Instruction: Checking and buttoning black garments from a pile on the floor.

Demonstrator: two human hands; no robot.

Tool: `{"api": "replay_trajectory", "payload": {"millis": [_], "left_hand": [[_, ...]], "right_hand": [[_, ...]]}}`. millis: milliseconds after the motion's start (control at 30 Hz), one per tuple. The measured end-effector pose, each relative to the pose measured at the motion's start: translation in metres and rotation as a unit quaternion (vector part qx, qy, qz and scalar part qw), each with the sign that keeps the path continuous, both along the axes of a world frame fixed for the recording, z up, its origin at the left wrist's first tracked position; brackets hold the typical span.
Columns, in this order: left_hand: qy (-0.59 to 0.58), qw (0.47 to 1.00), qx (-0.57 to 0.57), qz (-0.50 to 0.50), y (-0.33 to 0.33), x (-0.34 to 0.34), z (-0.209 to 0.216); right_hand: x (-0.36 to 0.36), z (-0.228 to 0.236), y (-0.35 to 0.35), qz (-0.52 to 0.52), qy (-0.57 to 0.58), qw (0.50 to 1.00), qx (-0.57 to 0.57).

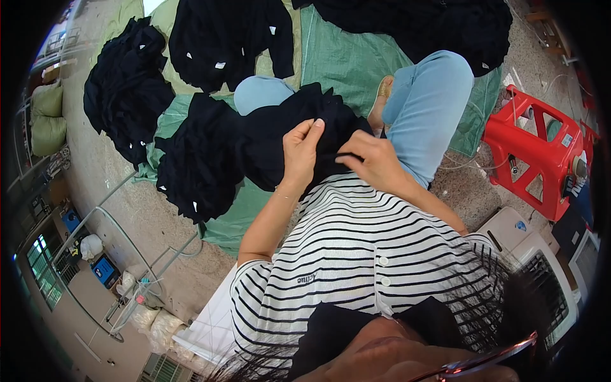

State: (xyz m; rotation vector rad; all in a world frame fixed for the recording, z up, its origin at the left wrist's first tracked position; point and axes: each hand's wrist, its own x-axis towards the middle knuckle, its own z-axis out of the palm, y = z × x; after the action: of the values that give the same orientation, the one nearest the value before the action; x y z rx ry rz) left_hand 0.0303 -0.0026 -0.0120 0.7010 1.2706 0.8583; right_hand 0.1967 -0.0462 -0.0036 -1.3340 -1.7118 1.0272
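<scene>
Black garment [270, 140], matte and softly rumpled, lies bunched just in front of the striped shirt [344, 245]. And the right hand [371, 159] is pinching a dark fold of it between thumb and fingers! Left hand [299, 149] over the cloth, thumb against curled fingers; whether it grips anything, I can't tell. Writing: small dark lettering [307, 279] on the shirt, a pale label [566, 141] on the red stool [536, 170], white tags [219, 65] dotting the black clothes pile [213, 35] beyond.

two hands [300, 151] [374, 159], two shirt buttons [383, 261] [386, 281], two denim knees [259, 93] [449, 71], four black garment piles [124, 95] [219, 41] [439, 25] [200, 156]
</scene>
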Motion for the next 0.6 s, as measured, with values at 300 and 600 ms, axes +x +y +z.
{"api": "replay_trajectory", "payload": {"millis": [300, 600], "left_hand": [[0.014, 0.992, -0.014, -0.122, -0.005, -0.020, 0.000], [0.056, 0.993, -0.031, -0.101, -0.007, -0.015, 0.004]], "right_hand": [[0.001, 0.000, 0.004, -0.060, 0.084, 0.995, 0.012], [-0.006, 0.000, 0.000, -0.059, 0.008, 0.990, 0.125]]}}
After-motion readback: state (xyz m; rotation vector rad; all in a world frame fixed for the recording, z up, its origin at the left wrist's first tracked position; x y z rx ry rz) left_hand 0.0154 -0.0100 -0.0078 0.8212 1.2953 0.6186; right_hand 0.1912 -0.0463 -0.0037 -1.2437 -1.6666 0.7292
